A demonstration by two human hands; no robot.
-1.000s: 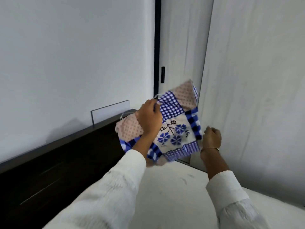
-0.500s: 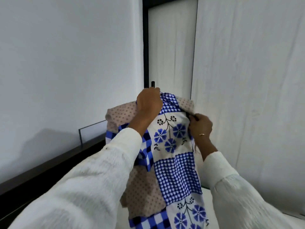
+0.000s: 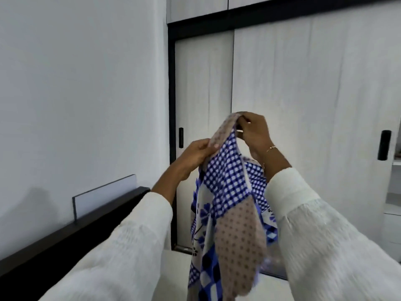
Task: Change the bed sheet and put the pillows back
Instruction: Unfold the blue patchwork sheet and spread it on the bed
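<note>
Now both my hands, left hand (image 3: 196, 154) and right hand (image 3: 253, 132), pinch the patchwork sheet (image 3: 230, 209) at mid-frame; light, limp, best gripped along its hem.

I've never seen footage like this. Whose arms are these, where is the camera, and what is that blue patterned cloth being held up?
No machine here: a person wears a camera on the head, so you look out along their own white-sleeved arms. The left hand and the right hand each pinch the top edge of a patchwork cloth, blue checks, flowers and dotted beige, which hangs down between the arms. It looks like bedding being shaken open. At lower left runs a dark headboard against the white wall; behind the cloth stand pale sliding wardrobe doors with black handles.
</note>
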